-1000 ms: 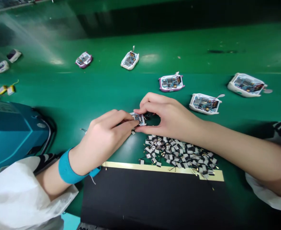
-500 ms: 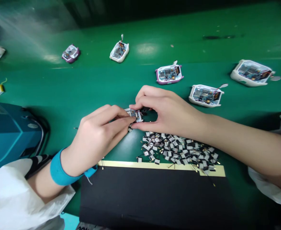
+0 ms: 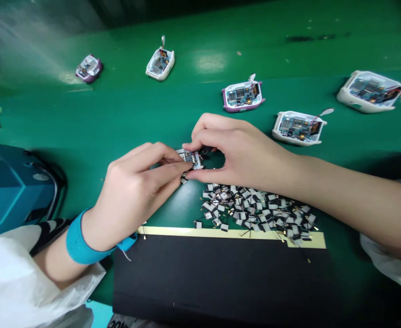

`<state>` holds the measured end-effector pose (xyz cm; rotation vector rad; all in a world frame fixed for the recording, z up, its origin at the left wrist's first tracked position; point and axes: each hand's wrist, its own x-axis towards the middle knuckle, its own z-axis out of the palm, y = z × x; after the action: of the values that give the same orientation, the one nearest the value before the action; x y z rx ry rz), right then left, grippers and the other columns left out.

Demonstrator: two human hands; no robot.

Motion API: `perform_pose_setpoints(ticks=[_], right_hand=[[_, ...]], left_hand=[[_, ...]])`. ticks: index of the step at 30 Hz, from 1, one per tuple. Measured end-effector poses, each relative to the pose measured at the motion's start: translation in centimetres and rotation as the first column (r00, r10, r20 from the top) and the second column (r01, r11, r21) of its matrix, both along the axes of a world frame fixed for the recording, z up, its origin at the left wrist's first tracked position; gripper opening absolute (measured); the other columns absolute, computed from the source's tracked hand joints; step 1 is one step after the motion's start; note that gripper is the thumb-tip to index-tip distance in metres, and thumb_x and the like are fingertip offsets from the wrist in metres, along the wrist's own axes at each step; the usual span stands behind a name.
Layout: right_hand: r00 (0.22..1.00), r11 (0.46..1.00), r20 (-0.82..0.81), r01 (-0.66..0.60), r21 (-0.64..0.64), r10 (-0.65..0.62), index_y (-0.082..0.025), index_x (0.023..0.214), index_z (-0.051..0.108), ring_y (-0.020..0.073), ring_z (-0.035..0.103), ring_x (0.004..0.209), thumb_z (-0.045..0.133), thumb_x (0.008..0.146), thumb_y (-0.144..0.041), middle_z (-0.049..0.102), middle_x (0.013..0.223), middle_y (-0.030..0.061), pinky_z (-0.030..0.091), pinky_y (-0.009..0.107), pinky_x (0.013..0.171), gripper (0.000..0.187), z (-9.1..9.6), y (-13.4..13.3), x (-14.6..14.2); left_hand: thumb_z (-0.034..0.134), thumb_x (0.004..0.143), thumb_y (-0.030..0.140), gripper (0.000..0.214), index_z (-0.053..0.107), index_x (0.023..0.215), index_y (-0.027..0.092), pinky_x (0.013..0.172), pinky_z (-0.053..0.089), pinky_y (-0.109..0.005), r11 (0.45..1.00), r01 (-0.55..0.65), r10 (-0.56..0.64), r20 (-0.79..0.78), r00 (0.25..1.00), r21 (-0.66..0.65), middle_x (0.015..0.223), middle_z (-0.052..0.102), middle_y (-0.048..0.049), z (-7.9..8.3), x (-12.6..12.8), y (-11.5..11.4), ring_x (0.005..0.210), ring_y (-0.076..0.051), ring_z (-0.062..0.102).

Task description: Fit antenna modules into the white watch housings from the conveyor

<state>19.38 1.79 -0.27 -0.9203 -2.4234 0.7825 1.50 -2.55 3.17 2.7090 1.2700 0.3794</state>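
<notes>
A small circuit board (image 3: pixel 195 159) with a pale edge is held between my two hands in the middle of the bench. My left hand (image 3: pixel 135 182), with a teal wristband (image 3: pixel 89 241), pinches it from the left, fingertips covering part of it. My right hand (image 3: pixel 236 148) closes on its right side, thumb and index finger curved around its edges. Something dark shows under the right fingers; I cannot make out what it is. Just below lies a pile of small black-and-white parts with thin leads (image 3: pixel 255 209).
Several opened watch cases with boards inside, such as a purple one (image 3: pixel 243 97) and a white one (image 3: pixel 299 128), lie beyond my hands. A blue machine (image 3: pixel 16 187) stands at left. A black sheet (image 3: pixel 214 278) with a yellow strip (image 3: pixel 193 231) is at the near edge.
The view has shifted slightly, so the watch cases and blue machine sit a little differently in frame. Both hands keep their grip on the board with almost the same finger positions.
</notes>
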Motion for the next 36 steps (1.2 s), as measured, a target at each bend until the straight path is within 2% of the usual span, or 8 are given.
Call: perform_pose_setpoints(ticks=[12,17,21,27,30,34,36], right_hand=[[1.0,1.0,0.025,-0.013,0.005,0.012,-0.015,0.087,0.057,0.0148,0.051,0.079,0.06,0.07,-0.037,0.052,0.089,0.0037,0.041,0.028,0.066,0.028,0.0,0.1,0.0],[1.0,1.0,0.013,0.003,0.006,-0.003,-0.019,0.084,0.056,0.0135,0.052,0.078,0.062,0.068,-0.036,0.052,0.089,0.0016,0.041,0.027,0.067,0.025,0.0,0.1,0.0],[1.0,1.0,0.025,-0.014,-0.001,0.014,-0.016,0.087,0.057,0.0155,0.052,0.079,0.061,0.069,-0.036,0.052,0.09,0.0045,0.042,0.029,0.067,0.027,0.1,0.1,0.0],[0.999,1.0,0.037,-0.019,0.013,0.019,-0.015,0.088,0.057,0.0158,0.052,0.08,0.059,0.071,-0.037,0.052,0.09,0.0042,0.042,0.029,0.067,0.029,0.0,0.1,0.1],[0.999,0.999,0.016,-0.041,0.029,0.04,-0.018,0.093,0.053,0.0164,0.051,0.084,0.053,0.075,-0.039,0.051,0.094,0.003,0.042,0.03,0.071,0.027,0.0,0.1,0.4],[0.999,0.999,-0.032,0.0,0.037,0.002,-0.019,0.098,0.05,0.0157,0.05,0.091,0.035,0.087,-0.027,0.051,0.1,0.0041,0.041,0.032,0.078,0.02,0.3,0.0,1.3],[0.999,0.998,-0.04,0.025,0.05,-0.023,-0.02,0.097,0.052,0.0159,0.049,0.093,0.034,0.087,-0.024,0.051,0.101,0.0048,0.041,0.033,0.079,0.021,0.4,-0.2,1.9]], left_hand=[[0.05,0.081,0.021,0.012,0.059,0.088,0.025,0.067,0.047,-0.028,1.0,0.012,-0.012,-0.02,1.0,0.008,0.086,0.059,-0.0007,0.0,0.0,0.0,0.077,-0.013,0.056],[0.05,0.081,0.021,0.011,0.059,0.087,0.024,0.067,0.047,-0.028,1.0,0.02,-0.02,-0.02,1.0,0.011,0.086,0.059,-0.0008,0.0,-0.1,0.0,0.077,-0.013,0.056],[0.05,0.081,0.021,0.011,0.059,0.087,0.024,0.068,0.047,-0.028,1.0,0.012,-0.012,-0.019,1.0,-0.007,0.086,0.059,-0.0011,0.0,0.0,0.0,0.078,-0.014,0.056],[0.051,0.081,0.021,0.011,0.059,0.087,0.024,0.067,0.046,-0.028,1.0,0.023,-0.023,-0.021,1.0,0.013,0.085,0.059,-0.0011,0.0,-0.1,0.1,0.077,-0.014,0.056],[0.051,0.081,0.021,0.011,0.06,0.085,0.023,0.066,0.046,-0.027,0.999,0.043,-0.042,-0.015,0.999,0.032,0.085,0.059,-0.0018,-0.1,-0.1,0.2,0.076,-0.015,0.056],[0.049,0.081,0.02,0.013,0.061,0.086,0.02,0.065,0.046,-0.027,0.997,0.069,-0.068,-0.022,0.997,0.045,0.083,0.06,-0.003,-0.2,-0.2,0.3,0.075,-0.015,0.056],[0.048,0.082,0.022,0.015,0.062,0.087,0.019,0.065,0.047,-0.027,0.996,0.074,-0.072,-0.041,0.997,0.044,0.083,0.06,-0.0034,-0.3,-0.2,0.4,0.075,-0.015,0.057]])
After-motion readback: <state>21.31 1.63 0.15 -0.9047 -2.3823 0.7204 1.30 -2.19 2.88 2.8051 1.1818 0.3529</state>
